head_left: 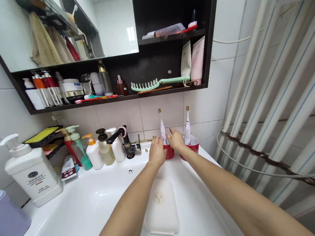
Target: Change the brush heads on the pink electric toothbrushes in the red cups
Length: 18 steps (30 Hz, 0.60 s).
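Observation:
At the back right of the sink, my left hand (157,151) and my right hand (176,140) are closed around the two sides of a red cup (169,152). Much of the cup is hidden behind my fingers. A white electric toothbrush (162,129) stands upright in it, brush head up. Just right of my right hand is a second red cup (194,148), white inside, holding another white electric toothbrush (187,130). In the basin below my forearms lies a pale, translucent soap-box-like case (162,206).
A black faucet (127,147) rises left of my hands. Several pump bottles (94,152) line the sink's (98,198) back left. Above hangs a dark shelf (122,99) with a green hairbrush (159,83). White radiator pipes (269,96) stand at right.

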Each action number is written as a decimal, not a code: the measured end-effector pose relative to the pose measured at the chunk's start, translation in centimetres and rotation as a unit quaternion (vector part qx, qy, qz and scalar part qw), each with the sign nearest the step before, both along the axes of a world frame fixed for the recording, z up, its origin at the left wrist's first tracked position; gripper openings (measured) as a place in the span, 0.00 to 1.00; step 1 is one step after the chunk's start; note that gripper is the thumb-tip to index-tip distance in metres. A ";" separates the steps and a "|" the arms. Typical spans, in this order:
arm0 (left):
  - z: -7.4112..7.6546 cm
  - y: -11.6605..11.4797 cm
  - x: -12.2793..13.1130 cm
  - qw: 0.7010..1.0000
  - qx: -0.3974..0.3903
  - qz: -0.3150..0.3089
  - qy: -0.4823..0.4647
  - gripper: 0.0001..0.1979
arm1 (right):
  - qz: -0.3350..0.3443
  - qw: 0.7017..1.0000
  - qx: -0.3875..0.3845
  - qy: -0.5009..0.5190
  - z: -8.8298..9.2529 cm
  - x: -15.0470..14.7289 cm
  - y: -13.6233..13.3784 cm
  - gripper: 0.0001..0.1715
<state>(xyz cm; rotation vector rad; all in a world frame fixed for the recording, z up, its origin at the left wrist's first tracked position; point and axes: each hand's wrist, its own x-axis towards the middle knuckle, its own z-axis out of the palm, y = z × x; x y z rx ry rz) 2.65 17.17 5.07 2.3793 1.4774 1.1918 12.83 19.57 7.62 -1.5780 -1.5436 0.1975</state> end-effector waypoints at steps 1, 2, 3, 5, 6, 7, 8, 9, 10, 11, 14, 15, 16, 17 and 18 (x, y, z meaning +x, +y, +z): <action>0.2 -0.5 -0.4 0.999 -0.012 0.011 -0.043 0.19 | 0.002 1.000 0.016 0.013 0.1 -0.1 -0.9 0.18; 0.5 -1.1 -0.8 0.994 -0.033 0.022 -0.097 0.18 | 0.009 0.999 0.029 0.028 0.2 -0.2 -1.9 0.20; 0.9 -1.8 -1.2 0.985 -0.061 0.027 -0.160 0.18 | 0.019 0.998 0.040 0.043 0.3 -0.4 -3.0 0.22; 2.2 -3.7 -1.8 0.946 -0.121 0.004 -0.299 0.21 | 0.046 0.995 0.052 0.066 0.8 -1.0 -5.6 0.26; 3.0 -4.9 -2.1 0.919 -0.144 -0.030 -0.366 0.25 | 0.067 0.993 0.059 0.082 1.2 -1.5 -7.1 0.29; 3.9 -6.2 -2.3 0.888 -0.157 -0.078 -0.425 0.29 | 0.094 0.987 0.070 0.106 1.7 -1.9 -8.6 0.31; 4.9 -7.6 -2.5 0.857 -0.162 -0.137 -0.469 0.34 | 0.128 0.979 0.083 0.136 2.3 -2.4 -10.0 0.33; 5.9 -9.0 -2.7 0.829 -0.165 -0.196 -0.498 0.36 | 0.184 0.957 0.106 0.197 3.0 -2.8 -11.5 0.35; 6.8 -10.4 -2.8 0.805 -0.167 -0.247 -0.513 0.38 | 0.239 0.930 0.124 0.250 3.7 -3.3 -12.9 0.37; 7.6 -11.6 -2.9 0.787 -0.168 -0.287 -0.519 0.39 | 0.284 0.902 0.139 0.293 4.3 -3.6 -14.1 0.37; 9.1 -14.4 -3.1 0.760 -0.171 -0.343 -0.526 0.41 | 0.355 0.846 0.154 0.366 5.7 -4.4 -16.7 0.38; 9.3 -14.9 -3.1 0.758 -0.172 -0.344 -0.527 0.41 | 0.362 0.839 0.150 0.378 5.9 -4.6 -17.3 0.38; 9.3 -15.2 -3.2 0.758 -0.174 -0.341 -0.529 0.41 | 0.366 0.833 0.142 0.389 5.9 -4.7 -17.6 0.38; 9.2 -15.4 -3.2 0.758 -0.176 -0.332 -0.533 0.42 | 0.367 0.828 0.133 0.403 5.9 -4.7 -17.8 0.38; 9.1 -15.5 -3.3 0.755 -0.178 -0.322 -0.542 0.41 | 0.365 0.822 0.123 0.420 5.7 -4.8 -17.9 0.37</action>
